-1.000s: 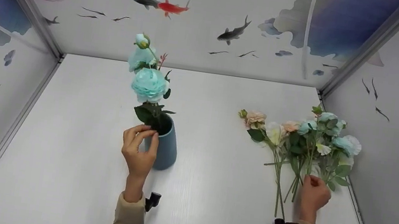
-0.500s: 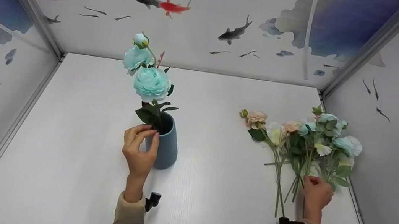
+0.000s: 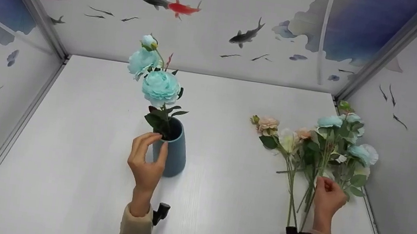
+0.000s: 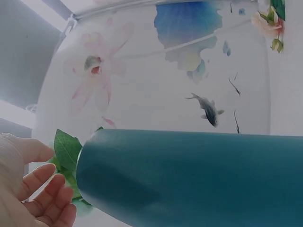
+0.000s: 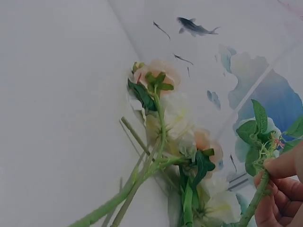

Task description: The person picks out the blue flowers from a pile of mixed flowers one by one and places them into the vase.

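A blue vase (image 3: 175,157) stands on the left half of the table with a turquoise artificial flower (image 3: 160,87) upright in it. My left hand (image 3: 148,161) is at the near left side of the vase's mouth, its thumb and fingers parted. In the left wrist view nothing lies between those fingers; the vase (image 4: 189,177) spans the lower part. At the right, my right hand (image 3: 329,199) pinches the stem of a light-blue flower (image 3: 330,121). The right wrist view shows this green stem (image 5: 255,201) between thumb and fingertips.
Beside the right hand lie several artificial flowers, among them a peach flower (image 3: 267,125) and a cream one (image 3: 288,139). Their bare stems (image 3: 291,200) point toward me. Printed wall panels (image 3: 201,47) enclose the white table (image 3: 222,199) at the back and sides.
My left thumb and fingers have spread apart, letting go of the turquoise flower's stem. The light-blue flower at my right hand has risen slightly and shifted.
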`<state>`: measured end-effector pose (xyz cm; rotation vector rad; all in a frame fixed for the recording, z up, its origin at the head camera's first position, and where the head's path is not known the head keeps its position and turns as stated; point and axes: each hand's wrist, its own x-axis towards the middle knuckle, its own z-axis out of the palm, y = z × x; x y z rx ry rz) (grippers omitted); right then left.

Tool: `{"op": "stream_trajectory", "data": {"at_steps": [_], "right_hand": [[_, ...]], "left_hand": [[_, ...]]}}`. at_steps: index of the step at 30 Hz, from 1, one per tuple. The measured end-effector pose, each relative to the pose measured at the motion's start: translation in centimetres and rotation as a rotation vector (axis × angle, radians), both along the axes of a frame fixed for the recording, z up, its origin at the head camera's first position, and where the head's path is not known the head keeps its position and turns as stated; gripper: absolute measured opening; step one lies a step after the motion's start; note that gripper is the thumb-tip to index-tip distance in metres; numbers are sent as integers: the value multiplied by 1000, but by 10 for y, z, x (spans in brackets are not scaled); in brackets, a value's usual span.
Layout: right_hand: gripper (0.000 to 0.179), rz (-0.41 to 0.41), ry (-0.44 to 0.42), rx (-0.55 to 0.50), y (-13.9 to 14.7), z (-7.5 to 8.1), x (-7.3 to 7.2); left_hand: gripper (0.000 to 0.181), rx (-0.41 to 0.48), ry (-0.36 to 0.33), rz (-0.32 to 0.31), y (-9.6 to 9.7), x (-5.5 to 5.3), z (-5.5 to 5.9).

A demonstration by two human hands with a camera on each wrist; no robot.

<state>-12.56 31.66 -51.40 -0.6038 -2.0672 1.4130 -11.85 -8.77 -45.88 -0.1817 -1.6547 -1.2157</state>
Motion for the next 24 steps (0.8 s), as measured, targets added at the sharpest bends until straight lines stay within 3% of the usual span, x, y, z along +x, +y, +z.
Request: {"op": "stream_trajectory", "data": {"at_steps": [1, 4, 6, 7, 10, 14, 20, 24], "right_hand": [[18, 26, -3, -4, 14, -20, -7], [19, -22, 10, 22, 12, -34, -16], [17, -21, 77, 7, 1, -30, -16], [18, -42, 74, 50, -5, -27, -17], [16, 2, 161, 45, -25, -11, -14], [13, 46, 206, -19, -48, 8, -11], [14, 96, 282, -73, -67, 12, -13], [13, 106, 287, -72, -78, 13, -14]], "left_hand": [[24, -31, 5, -26, -3, -3, -10], [24, -44, 26, -70, 0, -7, -23], [23, -39, 46, -92, 6, -7, -26], [23, -41, 53, -99, 9, -7, -26], [23, -59, 71, -114, 15, -6, -26], [23, -78, 90, -128, 22, -6, -27], [22, -90, 83, -164, 29, -3, -25], [23, -101, 77, -178, 34, -2, -24]]}}
